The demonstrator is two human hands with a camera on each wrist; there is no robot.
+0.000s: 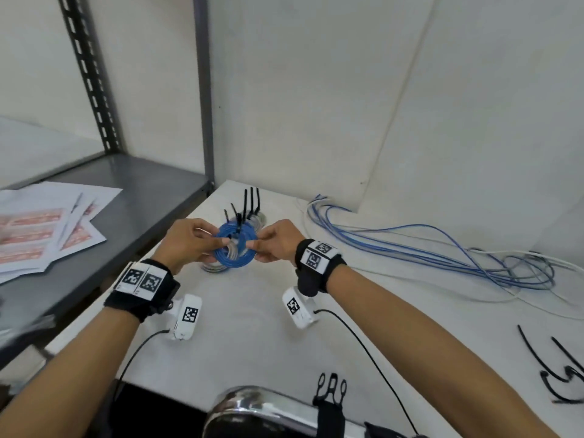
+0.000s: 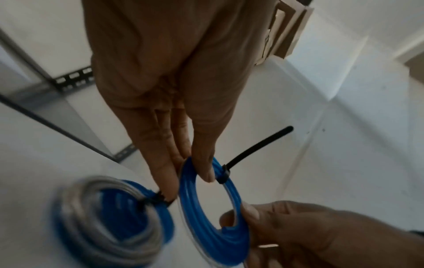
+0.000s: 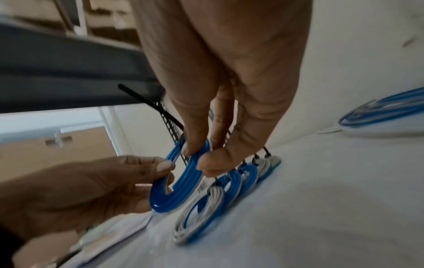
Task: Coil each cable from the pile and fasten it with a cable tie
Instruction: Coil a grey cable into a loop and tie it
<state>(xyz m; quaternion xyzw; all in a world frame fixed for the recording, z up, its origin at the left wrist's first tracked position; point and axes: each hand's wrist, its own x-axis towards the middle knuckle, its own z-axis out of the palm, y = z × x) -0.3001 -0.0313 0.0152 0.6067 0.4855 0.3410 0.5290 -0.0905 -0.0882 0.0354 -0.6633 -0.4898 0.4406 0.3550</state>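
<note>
Blue coiled cable [image 1: 234, 248] hung above the white table [image 1: 252, 327], held between both hands just in front of the row of finished coils [image 1: 252, 220]. The left hand [image 1: 186, 241] pinched the coil's left side, thumb on the near face and fingers curled behind it; in the left wrist view its thumb tip lay on the blue turns just beside the black cable tie [image 2: 223, 175] that circled the coil. The right hand [image 1: 278, 243] pinched the opposite side in the same way, thumb and fingertips closed on the strands. The tie's free tail [image 2: 259, 145] stuck out straight from its head, away from the coil. Behind the held coil, the finished coils stood close together on the table near its far edge, blue and grey-white, each with a black tie tail pointing upward. Well to the right of the held coil lay the pile of loose cables [image 1: 442, 251], blue and white strands spread in long loops over the table. Nearer the person than that pile, by the table's right edge, lay spare cable ties [image 1: 556, 374]. Left of the held coil, printed sheets [image 1: 47, 222] rested on a grey metal shelf [image 1: 132, 191].
</note>
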